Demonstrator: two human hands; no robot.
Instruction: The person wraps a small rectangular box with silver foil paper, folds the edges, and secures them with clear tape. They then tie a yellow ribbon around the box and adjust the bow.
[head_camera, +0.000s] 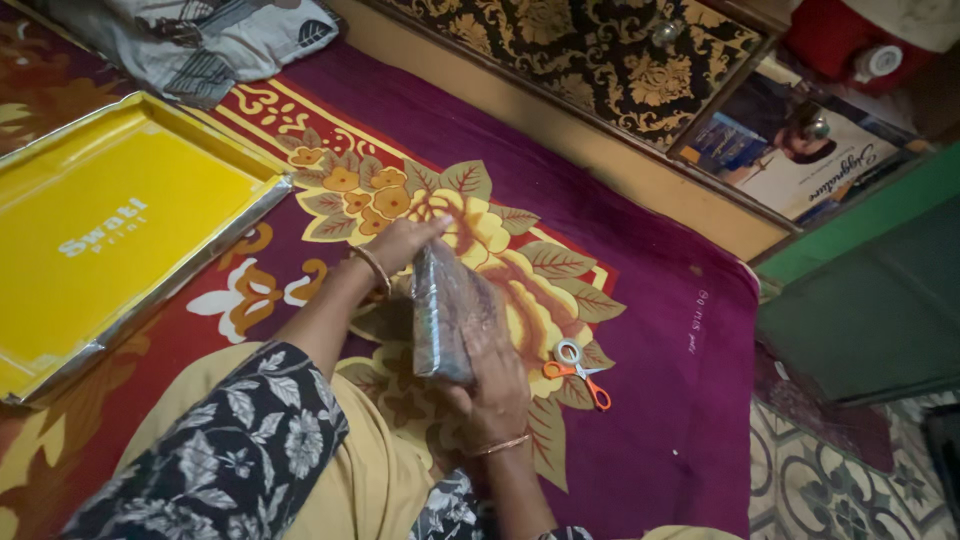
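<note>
A flat package wrapped in shiny clear plastic (447, 308) stands on edge over the flowered maroon bedspread (660, 330). My left hand (400, 243) grips its far top corner, a bangle on the wrist. My right hand (492, 380) presses against its near side and lower end, also with a bangle on the wrist. Both hands hold the package between them.
Orange-handled scissors (577, 370) lie on the spread just right of my right hand. A shallow yellow box lid (100, 220) sits at the left. A pillow (210, 35) lies at the top left. A carved headboard (590, 50) runs along the far edge; patterned floor tiles (840, 480) show at the right.
</note>
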